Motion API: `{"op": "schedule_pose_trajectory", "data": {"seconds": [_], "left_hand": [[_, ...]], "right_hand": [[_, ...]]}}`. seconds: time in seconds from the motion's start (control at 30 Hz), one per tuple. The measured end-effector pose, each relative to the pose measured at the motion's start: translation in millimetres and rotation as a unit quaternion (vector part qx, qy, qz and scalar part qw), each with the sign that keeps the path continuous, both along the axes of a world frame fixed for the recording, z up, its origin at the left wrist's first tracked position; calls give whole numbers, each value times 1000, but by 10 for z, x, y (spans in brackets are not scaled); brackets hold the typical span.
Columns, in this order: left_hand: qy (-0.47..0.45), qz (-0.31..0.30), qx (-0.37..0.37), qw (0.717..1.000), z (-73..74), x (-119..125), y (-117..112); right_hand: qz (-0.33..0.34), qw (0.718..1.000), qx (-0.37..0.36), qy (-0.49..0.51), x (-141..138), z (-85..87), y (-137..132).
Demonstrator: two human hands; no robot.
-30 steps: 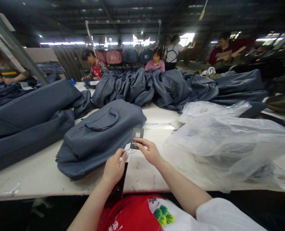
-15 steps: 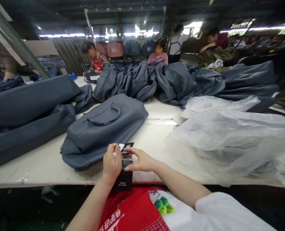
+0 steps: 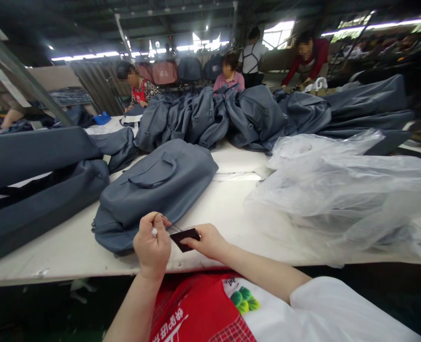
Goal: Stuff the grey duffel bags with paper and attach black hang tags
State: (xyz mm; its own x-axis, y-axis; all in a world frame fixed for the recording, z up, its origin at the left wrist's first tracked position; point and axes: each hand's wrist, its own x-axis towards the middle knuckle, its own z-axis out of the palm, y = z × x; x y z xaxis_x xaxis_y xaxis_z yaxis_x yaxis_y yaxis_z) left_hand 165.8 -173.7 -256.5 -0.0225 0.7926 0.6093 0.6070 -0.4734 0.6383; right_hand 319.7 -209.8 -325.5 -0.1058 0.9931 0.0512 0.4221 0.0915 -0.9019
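My right hand pinches a dark hang tag between thumb and fingers, in front of my body above the table's near edge. A thin dark string runs from the tag to my left hand. That hand is closed on the string, and a small white piece shows between its fingers. Just beyond my hands a blue-grey duffle bag lies on the white table, its handle loop on top.
Clear plastic bags are heaped at the right. More blue-grey bags are piled across the back, and long folded ones lie at the left. Several people work beyond the table, one in a dark red top.
My hands have drawn apart, the left moving leftward, so the string shows between them. The tags, earlier hanging upright with printing visible, are now tilted flatter in my right hand.
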Motion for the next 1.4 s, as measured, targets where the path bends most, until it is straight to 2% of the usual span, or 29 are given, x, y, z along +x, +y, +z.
{"op": "schedule_pose_trajectory", "data": {"seconds": [0.1, 0.2, 0.27, 0.37, 0.43, 0.57, 0.6, 0.7, 0.77, 0.83, 0.87, 0.97, 1.0, 1.07, 1.13, 1.17, 1.23, 1.3, 1.33, 1.4], "left_hand": [[22, 21, -70, 997, 7, -16, 58], [-34, -6, -156, 987, -122, 46, 58], [-60, 15, -161, 985, -234, 104, 50], [-137, 17, -156, 978, -336, 132, 65], [-156, 0, -160, 975, -333, 80, 89], [-93, 8, -160, 983, -213, -120, 112], [-79, -4, -167, 983, -181, -166, 108], [-21, -71, -198, 977, -137, -251, 71], [16, -93, -205, 974, -161, -273, 37], [26, -88, -209, 974, -203, -297, 8], [18, -84, -212, 973, -220, -318, -6], [-46, -121, -233, 964, -212, -427, -55], [-74, -151, -251, 953, -188, -475, -77], [-117, -227, -314, 914, -124, -575, -130], [-120, -299, -372, 870, -72, -667, -179], [-112, -323, -386, 857, -61, -709, -196], [-106, -318, -380, 862, -80, -792, -209], [-114, -251, -355, 893, -135, -887, -198], [-119, -209, -341, 909, -164, -941, -189], [-118, -141, -315, 931, -202, -1056, -177]], "right_hand": [[-42, 999, -10, -7, -20, -10, -2], [-59, 996, 31, -51, -99, -9, -12], [-20, 994, 75, -81, -189, -4, -48], [84, 985, 122, -85, -302, 23, -128], [124, 983, 117, -69, -319, 67, -155], [188, 979, 82, 5, -244, 185, -50], [171, 981, 78, 40, -228, 206, 7], [64, 988, 49, 135, -242, 236, 205], [50, 982, 1, 183, -302, 250, 314], [75, 959, -63, 266, -369, 280, 379], [92, 938, -100, 319, -393, 301, 399], [152, 848, -220, 457, -416, 368, 449], [165, 818, -257, 487, -417, 384, 472], [159, 768, -316, 534, -441, 401, 530], [141, 739, -352, 556, -520, 404, 590], [142, 740, -357, 552, -582, 405, 620], [159, 774, -341, 509, -733, 418, 701], [137, 819, -311, 463, -880, 460, 850], [100, 829, -303, 459, -938, 492, 963], [13, 820, -300, 487, -1009, 574, 1267]]}}
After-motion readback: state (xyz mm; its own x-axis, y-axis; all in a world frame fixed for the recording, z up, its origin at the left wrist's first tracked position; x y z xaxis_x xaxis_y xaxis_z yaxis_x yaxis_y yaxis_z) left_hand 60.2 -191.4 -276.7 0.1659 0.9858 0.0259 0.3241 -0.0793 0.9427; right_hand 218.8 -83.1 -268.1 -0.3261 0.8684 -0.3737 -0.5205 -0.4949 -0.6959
